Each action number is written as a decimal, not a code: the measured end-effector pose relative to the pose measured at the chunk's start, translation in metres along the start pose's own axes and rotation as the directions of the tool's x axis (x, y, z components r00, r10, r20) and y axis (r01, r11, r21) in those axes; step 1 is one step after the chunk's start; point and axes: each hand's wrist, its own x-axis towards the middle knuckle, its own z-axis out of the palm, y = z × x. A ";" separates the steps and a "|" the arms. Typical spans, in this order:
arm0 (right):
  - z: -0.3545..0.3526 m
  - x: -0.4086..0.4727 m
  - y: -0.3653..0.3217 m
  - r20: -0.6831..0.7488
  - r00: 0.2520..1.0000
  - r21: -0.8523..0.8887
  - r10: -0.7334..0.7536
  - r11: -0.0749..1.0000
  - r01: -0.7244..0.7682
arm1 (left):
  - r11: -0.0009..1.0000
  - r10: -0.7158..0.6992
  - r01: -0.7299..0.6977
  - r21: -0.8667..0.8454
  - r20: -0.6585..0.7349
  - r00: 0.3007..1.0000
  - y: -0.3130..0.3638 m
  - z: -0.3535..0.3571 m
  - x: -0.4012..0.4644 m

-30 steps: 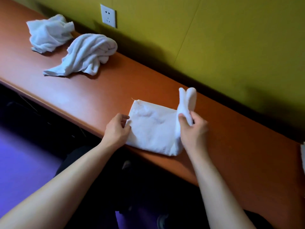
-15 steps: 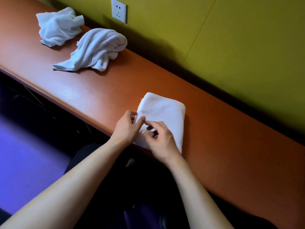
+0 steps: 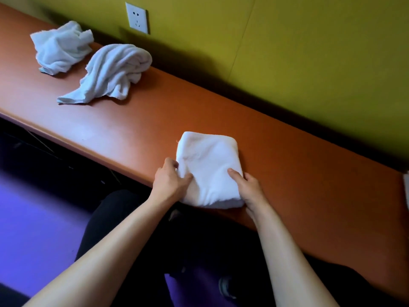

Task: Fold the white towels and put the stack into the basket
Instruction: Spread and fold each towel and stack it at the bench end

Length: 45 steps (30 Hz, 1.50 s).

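A folded white towel (image 3: 208,167) lies at the near edge of an orange counter (image 3: 287,169), just below the middle of the frame, gripped on both sides: the left hand (image 3: 169,181) pinches its left edge, and the right hand (image 3: 250,188) clasps its right edge with the thumb on top. Two crumpled towels (image 3: 112,73) (still unfolded) sit at upper left, beneath a wall socket (image 3: 136,17).

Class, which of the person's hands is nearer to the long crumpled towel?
Left. The left hand grips the folded towel's left edge, facing the crumpled towel; the right hand holds its far side.
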 end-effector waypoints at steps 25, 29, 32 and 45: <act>-0.334 -0.120 0.061 -0.450 0.887 0.184 -0.100 0.962 0.201 | 0.909 0.415 -0.360 -0.211 0.363 0.834 0.165 0.209 -0.190; -0.394 -0.136 0.086 -0.511 0.855 0.198 -0.086 0.956 0.215 | 0.870 0.493 -0.421 -0.258 0.479 0.726 0.189 0.252 -0.222; -0.430 -0.149 0.108 -0.529 0.849 0.355 0.006 0.910 0.215 | 0.838 0.529 -0.487 -0.245 0.584 0.616 0.207 0.284 -0.238; -0.516 -0.147 0.165 -0.716 0.645 0.642 0.267 0.615 0.457 | 0.259 0.672 -0.961 -0.099 0.733 0.106 0.383 0.444 -0.281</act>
